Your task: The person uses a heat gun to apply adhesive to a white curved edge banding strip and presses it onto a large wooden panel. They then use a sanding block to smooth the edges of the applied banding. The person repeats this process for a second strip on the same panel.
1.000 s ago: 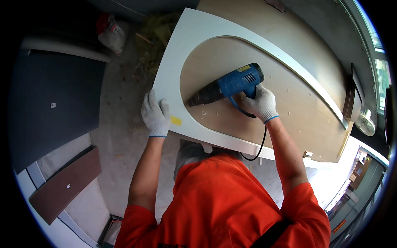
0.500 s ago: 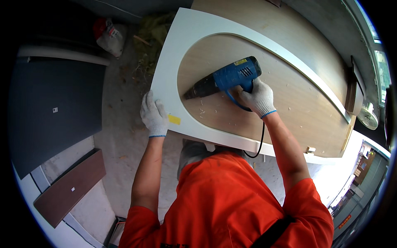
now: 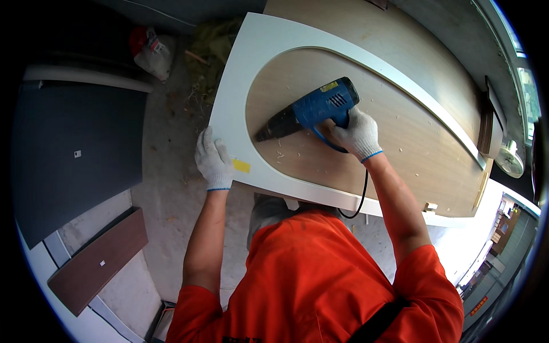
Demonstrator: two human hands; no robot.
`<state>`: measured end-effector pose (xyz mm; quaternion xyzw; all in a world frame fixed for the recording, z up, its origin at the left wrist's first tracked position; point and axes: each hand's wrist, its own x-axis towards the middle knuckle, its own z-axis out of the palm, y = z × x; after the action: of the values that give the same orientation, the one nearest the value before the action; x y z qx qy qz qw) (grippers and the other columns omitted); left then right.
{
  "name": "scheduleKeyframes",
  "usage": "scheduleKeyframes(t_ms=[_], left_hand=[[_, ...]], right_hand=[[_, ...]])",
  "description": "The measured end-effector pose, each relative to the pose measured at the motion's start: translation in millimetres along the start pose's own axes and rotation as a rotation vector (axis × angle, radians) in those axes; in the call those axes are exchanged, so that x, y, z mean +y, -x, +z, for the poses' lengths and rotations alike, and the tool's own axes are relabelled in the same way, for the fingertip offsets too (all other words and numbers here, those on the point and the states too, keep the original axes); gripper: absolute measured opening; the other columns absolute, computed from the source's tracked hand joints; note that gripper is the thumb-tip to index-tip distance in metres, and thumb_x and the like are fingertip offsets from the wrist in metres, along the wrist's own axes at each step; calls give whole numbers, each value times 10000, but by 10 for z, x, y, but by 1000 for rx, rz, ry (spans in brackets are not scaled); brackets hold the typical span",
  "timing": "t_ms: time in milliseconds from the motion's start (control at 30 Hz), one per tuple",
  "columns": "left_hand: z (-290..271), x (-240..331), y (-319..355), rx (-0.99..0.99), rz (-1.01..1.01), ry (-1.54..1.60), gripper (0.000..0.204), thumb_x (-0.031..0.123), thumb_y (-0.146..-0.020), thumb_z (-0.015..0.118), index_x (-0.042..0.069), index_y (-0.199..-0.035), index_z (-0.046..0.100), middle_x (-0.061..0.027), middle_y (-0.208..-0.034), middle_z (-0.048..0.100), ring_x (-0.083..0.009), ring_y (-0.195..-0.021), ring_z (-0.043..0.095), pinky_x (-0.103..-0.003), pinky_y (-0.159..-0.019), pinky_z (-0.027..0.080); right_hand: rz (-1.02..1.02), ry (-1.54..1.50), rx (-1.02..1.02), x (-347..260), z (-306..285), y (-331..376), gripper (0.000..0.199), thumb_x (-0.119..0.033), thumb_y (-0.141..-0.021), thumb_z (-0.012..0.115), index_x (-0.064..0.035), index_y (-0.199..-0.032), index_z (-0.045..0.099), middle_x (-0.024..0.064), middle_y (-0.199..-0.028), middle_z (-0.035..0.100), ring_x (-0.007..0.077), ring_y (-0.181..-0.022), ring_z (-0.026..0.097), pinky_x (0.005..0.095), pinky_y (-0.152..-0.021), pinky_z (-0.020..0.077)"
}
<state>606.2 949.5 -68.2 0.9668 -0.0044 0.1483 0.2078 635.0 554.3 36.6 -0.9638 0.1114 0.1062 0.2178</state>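
White-gloved right hand grasps blue-and-black pistol-shaped heat gun above tan wooden table, nozzle angled at white cut-out panel's curved rim, seemingly for close aim; white-gloved left hand touches outer edge, perhaps steadying, clasp unclear.

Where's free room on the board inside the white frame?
Best: board right of the right hand, between the upper edge of the frame and wood block, lightly flecked. Smaller: above the heat gun, below that edge. Crowded: nozzle at the curved end, shavings beside it, cord by that hand.
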Motion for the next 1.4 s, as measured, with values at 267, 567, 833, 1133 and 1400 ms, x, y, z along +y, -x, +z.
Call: scheduleKeyframes(t_ms=[267, 567, 833, 1133, 1400], left_hand=[[-14, 1, -15, -4, 6, 16, 472, 258, -1115, 567, 78, -1551, 548, -243, -1485, 627, -461, -1323, 633, -581, -1079, 511], [-16, 13, -20, -4, 7, 12, 470, 252, -1116, 567, 68, -1548, 546, -245, -1478, 633, -462, -1341, 622, -579, -1091, 504], [-27, 8, -15, -21, -17, 29, 471, 260, -1119, 547, 41, -1536, 565, -244, -1492, 630, -455, -1365, 612, -557, -1128, 490], [-27, -8, -22, -19, -14, 53, 468, 262, -1123, 534, 28, -1526, 576, -243, -1491, 633, -452, -1374, 607, -542, -1144, 485], [-39, 17, -35, 12, 9, 31, 438, 233, -1111, 563, 29, -1498, 591, -252, -1454, 646, -460, -1306, 643, -568, -1082, 515]], right_hand=[[-27, -1, 14, -14, 17, -10, 406, -349, -809, 804, -57, -1081, 730, 245, -896, 775, 481, -886, 754, 538, -814, 608], [-25, -11, 3, -52, -27, 3, 374, -311, -788, 777, -59, -1059, 725, 240, -898, 776, 477, -890, 754, 539, -815, 608], [-13, -11, 3, -26, -28, 7, 376, -318, -776, 775, -72, -1056, 728, 234, -894, 775, 474, -891, 752, 536, -822, 607], [-1, -18, 21, -25, 20, 47, 389, -325, -765, 794, -65, -1046, 726, 240, -889, 772, 474, -876, 752, 535, -815, 608], [-28, -26, 18, -87, -75, 65, 380, -318, -770, 787, -64, -1046, 724, 234, -887, 770, 469, -872, 753, 535, -809, 606]])
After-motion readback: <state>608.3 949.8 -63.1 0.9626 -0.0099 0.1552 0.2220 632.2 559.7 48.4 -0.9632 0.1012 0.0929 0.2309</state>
